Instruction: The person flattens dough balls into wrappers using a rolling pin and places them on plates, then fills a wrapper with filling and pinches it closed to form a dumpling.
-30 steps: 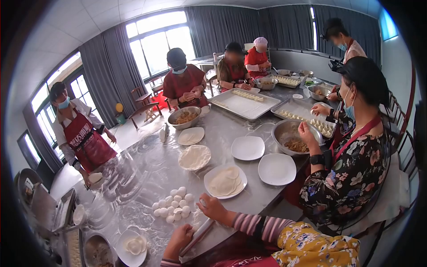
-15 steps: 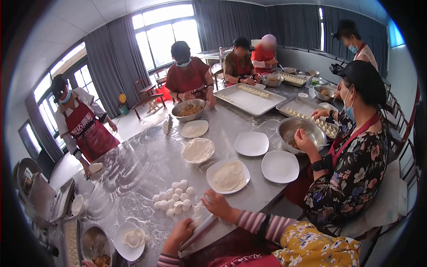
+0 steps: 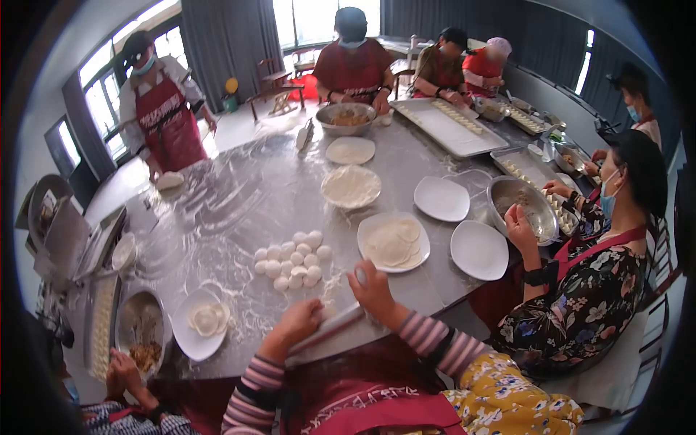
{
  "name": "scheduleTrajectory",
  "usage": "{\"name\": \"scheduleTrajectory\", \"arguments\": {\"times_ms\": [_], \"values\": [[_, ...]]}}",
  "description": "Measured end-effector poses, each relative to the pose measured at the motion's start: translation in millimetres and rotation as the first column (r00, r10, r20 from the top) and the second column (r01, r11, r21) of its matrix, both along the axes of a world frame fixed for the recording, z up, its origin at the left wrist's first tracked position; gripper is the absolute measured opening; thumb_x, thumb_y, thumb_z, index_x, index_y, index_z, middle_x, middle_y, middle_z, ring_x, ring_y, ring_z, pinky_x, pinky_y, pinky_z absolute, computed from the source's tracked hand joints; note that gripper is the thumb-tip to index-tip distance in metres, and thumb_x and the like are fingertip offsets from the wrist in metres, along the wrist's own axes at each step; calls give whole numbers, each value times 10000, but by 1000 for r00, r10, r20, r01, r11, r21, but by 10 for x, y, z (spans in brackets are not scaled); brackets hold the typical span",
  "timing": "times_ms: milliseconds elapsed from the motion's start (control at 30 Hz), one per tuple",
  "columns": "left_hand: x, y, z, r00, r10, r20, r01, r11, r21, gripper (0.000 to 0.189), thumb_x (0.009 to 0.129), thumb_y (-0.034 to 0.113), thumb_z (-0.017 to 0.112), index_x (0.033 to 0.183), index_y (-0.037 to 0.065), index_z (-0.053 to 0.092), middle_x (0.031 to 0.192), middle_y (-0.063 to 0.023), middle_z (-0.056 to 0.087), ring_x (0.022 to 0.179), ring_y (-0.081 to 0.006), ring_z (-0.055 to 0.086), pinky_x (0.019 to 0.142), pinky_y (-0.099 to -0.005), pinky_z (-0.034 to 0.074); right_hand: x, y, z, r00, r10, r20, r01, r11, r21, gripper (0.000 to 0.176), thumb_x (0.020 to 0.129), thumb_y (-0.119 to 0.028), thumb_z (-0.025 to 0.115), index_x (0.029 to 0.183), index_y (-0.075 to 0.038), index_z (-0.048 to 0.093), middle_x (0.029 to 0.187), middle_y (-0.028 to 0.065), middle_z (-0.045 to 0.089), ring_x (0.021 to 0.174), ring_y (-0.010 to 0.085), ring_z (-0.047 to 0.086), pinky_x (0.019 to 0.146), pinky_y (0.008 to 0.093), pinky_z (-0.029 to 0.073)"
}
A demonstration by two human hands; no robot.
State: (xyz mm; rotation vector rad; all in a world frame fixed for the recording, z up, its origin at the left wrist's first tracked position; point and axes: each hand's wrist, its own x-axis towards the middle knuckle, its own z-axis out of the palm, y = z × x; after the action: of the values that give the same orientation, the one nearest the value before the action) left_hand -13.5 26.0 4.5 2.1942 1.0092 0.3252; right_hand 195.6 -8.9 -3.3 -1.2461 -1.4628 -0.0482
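My left hand (image 3: 301,321) is at the table's near edge, fingers curled down. Beside its fingertips lies a patch of pale dough or flour (image 3: 330,312); what the fingers hold is hidden. My right hand (image 3: 371,285) is closed just right of it, above the table edge, around what looks like the end of a pale rod (image 3: 360,275). Ahead of my left hand sits a cluster of white dough balls (image 3: 296,259). Beyond my right hand, round dough wrappers (image 3: 393,243) are stacked on a white plate (image 3: 425,255).
A bowl of flour (image 3: 351,186) stands mid-table. Two white plates (image 3: 442,199) are at right, near a co-worker's metal bowl (image 3: 516,190). At left are a plate with wrappers (image 3: 208,319) and a filling bowl (image 3: 145,330) beside another person's hands (image 3: 129,375). Several co-workers surround the floury table.
My view has shifted, so the table sits differently in it, and a person's hands at lower left show more. Both my hands stay near the table edge with fingers still curled.
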Motion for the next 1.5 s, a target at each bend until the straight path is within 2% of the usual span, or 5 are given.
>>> {"name": "scheduleTrajectory", "arguments": {"times_ms": [433, 700, 900, 1300, 1500], "values": [[-21, 4, 93, 993, 101, 65, -90, 984, -154, 123, 776, 81, 578, 861, -5, 595, 758, -176, 605, 724, -285, 587, 652, -371, 456, 81, -450, 60, 974, 17, -226, -61, 980, -189, 230, 757, 16, 671, 863, -63, 483, 630, 104, 492, 517, 237, 524, 497, 318, 432], [188, 115, 118, 993, 111, -28, -113, 991, -66, 137, 784, 106, 553, 837, -6, 613, 844, -212, 630, 814, -372, 600, 695, -414, 459, -30, 398, 105, 997, 63, -54, -69, 992, -109, 210, 778, -72, 663, 909, -51, 500, 703, 175, 571, 628, 389, 575, 545, 417, 439], [-16, 118, 27, 990, 124, 61, -117, 987, -106, 143, 784, 70, 572, 904, -3, 599, 870, -196, 635, 811, -327, 610, 682, -394, 459, 152, -349, -41, 990, 3, -144, -31, 982, -189, 197, 785, -16, 639, 873, -37, 465, 626, 81, 498, 550, 215, 563, 494, 341, 425], [-6, 37, 122, 981, 196, -15, -196, 979, -62, 224, 816, 222, 567, 857, 20, 657, 846, -217, 640, 829, -367, 616, 723, -439, 474, -14, 423, -5, 998, -45, 49, 49, 995, -83, 224, 796, -96, 657, 936, -23, 499, 779, 211, 573, 721, 417, 565, 623, 454, 429], [-126, -116, 47, 988, 147, 46, -149, 988, 48, 220, 745, 179, 622, 898, 25, 579, 830, -190, 607, 782, -367, 589, 703, -419, 462, 125, -371, 10, 973, -23, -229, -52, 948, -314, 186, 814, -51, 646, 863, -30, 468, 681, 98, 499, 594, 224, 536, 543, 343, 425]]}}
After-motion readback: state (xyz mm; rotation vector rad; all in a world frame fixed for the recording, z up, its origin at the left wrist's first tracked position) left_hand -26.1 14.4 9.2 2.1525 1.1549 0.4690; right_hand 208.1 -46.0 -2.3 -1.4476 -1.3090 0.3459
